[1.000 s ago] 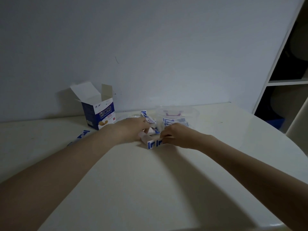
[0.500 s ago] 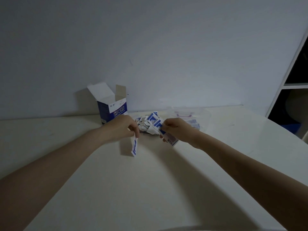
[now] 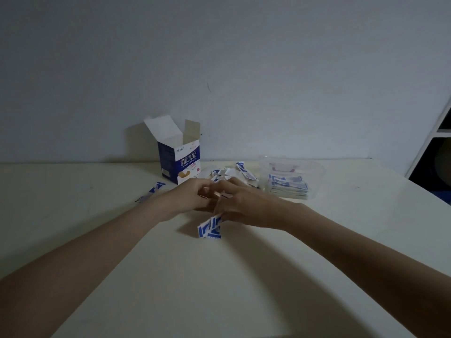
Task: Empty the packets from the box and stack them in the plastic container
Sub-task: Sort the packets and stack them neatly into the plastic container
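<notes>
While both hands meet at the middle of the frame, the left hand (image 3: 192, 198) and right hand (image 3: 246, 206) pinch a small bunch of packets (image 3: 210, 228) between them, its lower ends fanning out unevenly. That loose fan could slip and scatter on the table (image 3: 219, 289). More packets lie in a heap (image 3: 231, 175) just behind, beside the open box (image 3: 179, 162). Toward the right, the plastic container (image 3: 314, 172) already holds a stack; a careless drop might topple it.
</notes>
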Tool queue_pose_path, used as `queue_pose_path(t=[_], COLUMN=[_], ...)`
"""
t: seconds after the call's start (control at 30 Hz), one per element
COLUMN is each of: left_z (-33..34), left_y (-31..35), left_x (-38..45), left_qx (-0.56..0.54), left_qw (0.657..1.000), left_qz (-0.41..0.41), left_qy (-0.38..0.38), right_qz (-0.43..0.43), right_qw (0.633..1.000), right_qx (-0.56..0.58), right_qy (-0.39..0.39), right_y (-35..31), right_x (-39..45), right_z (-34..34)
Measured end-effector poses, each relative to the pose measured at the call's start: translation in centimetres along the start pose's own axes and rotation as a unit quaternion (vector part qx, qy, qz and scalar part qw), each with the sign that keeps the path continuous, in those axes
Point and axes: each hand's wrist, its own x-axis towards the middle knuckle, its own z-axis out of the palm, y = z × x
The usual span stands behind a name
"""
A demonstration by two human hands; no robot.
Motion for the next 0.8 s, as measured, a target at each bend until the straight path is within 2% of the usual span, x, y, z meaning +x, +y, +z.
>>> queue_pose_path(t=[0.07, 0.13, 0.2, 0.27, 0.3, 0.33, 0.4, 0.47, 0.53, 0.57, 0.67, 0.7, 0.8], left_z=[0.0, -0.2, -1.1, -2.9, -4.0, -5.1, -6.2, -6.2, -6.1, -6.1, -6.4, -6.2, -5.1], left_y=[0.0, 0.1, -0.1, -0.8, -1.1, -1.3, -1.8, -2.0, -1.9, -1.8, -2.0, -1.9, -1.4], left_x=[-0.3, -0.4, -0.2, -0.1, -0.2, -0.7, -1.6, -2.3, -2.5, -2.6, -2.6, -2.7, -2.3], left_qx=[-0.062, -0.077, -0.054, 0.047, 0.157, 0.282, 0.458, 0.508, 0.501, 0.475, 0.297, 0.243, 0.209], left_qw=[0.997, 0.994, 0.997, 0.986, 0.963, 0.925, 0.845, 0.815, 0.827, 0.846, 0.934, 0.953, 0.966], left_qz=[-0.043, -0.067, -0.049, -0.036, -0.054, -0.097, -0.205, -0.259, -0.24, -0.226, -0.179, -0.165, -0.151], left_qy=[-0.023, -0.026, 0.033, 0.157, 0.211, 0.236, 0.185, 0.102, 0.085, 0.09, 0.085, 0.07, 0.026], right_qz=[0.007, 0.006, 0.045, 0.106, 0.137, 0.168, 0.213, 0.242, 0.247, 0.248, 0.249, 0.245, 0.252], right_qw=[0.999, 0.998, 0.996, 0.988, 0.983, 0.978, 0.967, 0.957, 0.953, 0.955, 0.964, 0.966, 0.962], right_qx=[0.035, 0.054, 0.08, 0.104, 0.106, 0.104, 0.115, 0.145, 0.17, 0.161, 0.085, 0.077, 0.091], right_qy=[-0.026, -0.017, 0.001, 0.04, 0.063, 0.074, 0.074, 0.061, 0.036, 0.021, -0.029, -0.038, -0.05], right_y=[-0.3, -0.3, -0.4, 0.1, 0.3, 0.5, 0.8, 0.7, 0.6, 0.5, 0.6, 0.6, 0.4], right_x=[0.2, 0.5, 1.0, 1.8, 2.2, 2.6, 3.2, 3.7, 4.1, 4.3, 4.3, 4.3, 4.3], right_z=[0.1, 0.3, 0.3, 0.1, -0.1, -0.1, 0.0, 0.4, 0.9, 1.1, 1.2, 1.2, 1.1])
